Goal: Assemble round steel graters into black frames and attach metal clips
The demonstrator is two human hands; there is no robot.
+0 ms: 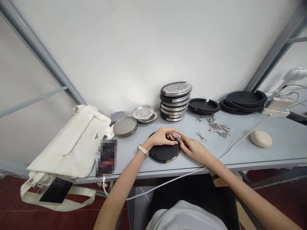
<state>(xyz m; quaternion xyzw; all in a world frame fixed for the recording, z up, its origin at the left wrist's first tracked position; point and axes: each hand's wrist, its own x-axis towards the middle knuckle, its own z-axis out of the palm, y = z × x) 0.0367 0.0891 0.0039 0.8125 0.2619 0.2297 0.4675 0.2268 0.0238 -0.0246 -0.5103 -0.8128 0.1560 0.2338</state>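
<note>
A round black disc [161,154] lies on the grey table near its front edge, with a coloured patterned strip along its near right rim. Over its far side is my left hand [162,136], its fingers curled and closed at the disc's right edge. My right hand [192,147] pinches at that same edge from the right, fingertips meeting those of the left. A small dark, shiny piece shows between the fingertips; its kind is mostly hidden. Just right of the hands lies a metal snap hook [201,137], with a pile of similar hooks [219,129] farther back.
Behind the hands stand a stack of perforated metal discs with black rims [175,103], black notched rings [203,106] and stacked black discs [244,100]. Metal plates [125,126], a white bag [69,143] and a phone [106,158] sit left. A white cable [235,145] crosses the right side, near a cream rounded object [261,138].
</note>
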